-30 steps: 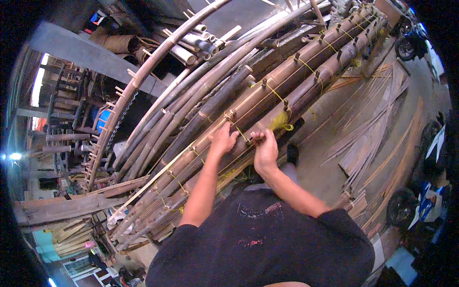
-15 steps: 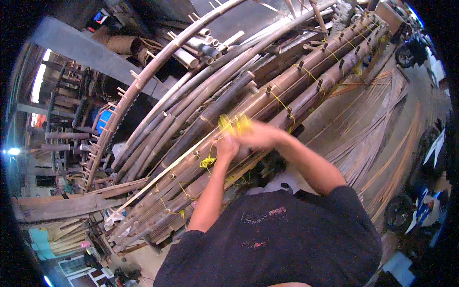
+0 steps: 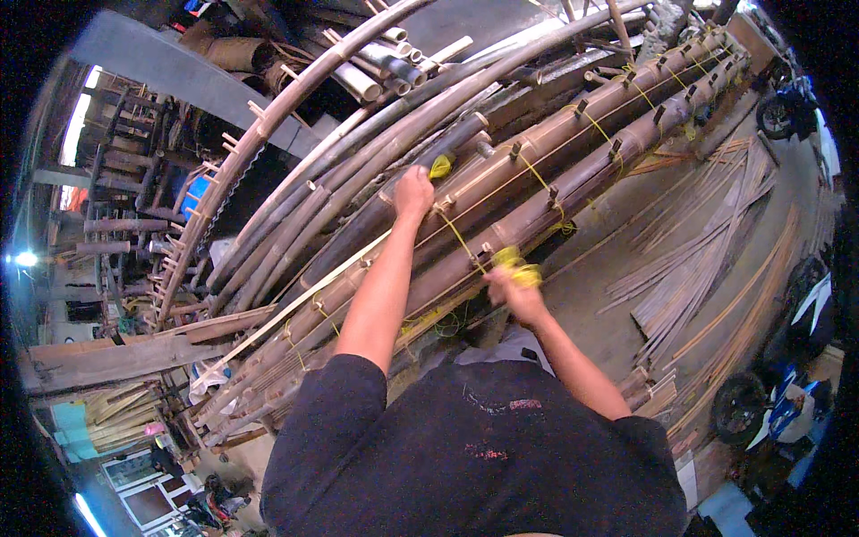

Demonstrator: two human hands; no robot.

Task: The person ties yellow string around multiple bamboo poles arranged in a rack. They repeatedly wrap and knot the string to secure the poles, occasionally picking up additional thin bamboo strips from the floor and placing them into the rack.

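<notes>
Two long brown bamboo poles (image 3: 506,174) lie side by side, running from lower left to far right, with short dark pegs and yellow ties along them. Beyond the farther pole, my left hand (image 3: 413,192) is closed round a small bundle of yellow twine (image 3: 441,166). My right hand (image 3: 517,295), slightly blurred, grips another yellow twine bundle (image 3: 517,267) at the near side of the nearer pole. Between the hands, a yellow strand (image 3: 461,237) crosses the poles. Beside my left forearm, a pale thin strip (image 3: 304,320) lies along the farther pole.
Curved bamboo poles (image 3: 358,170) are stacked behind the work. A bent pole with rungs (image 3: 268,121) arches on the left. Thin split strips (image 3: 689,259) spread over the floor at right, near parked motorcycles (image 3: 792,394). Cut tubes (image 3: 362,82) stick out at the back.
My hands, close together over the farther pole before, have separated. The left moved away from me, the right moved toward me with its twine bundle. A strand now stretches across the poles.
</notes>
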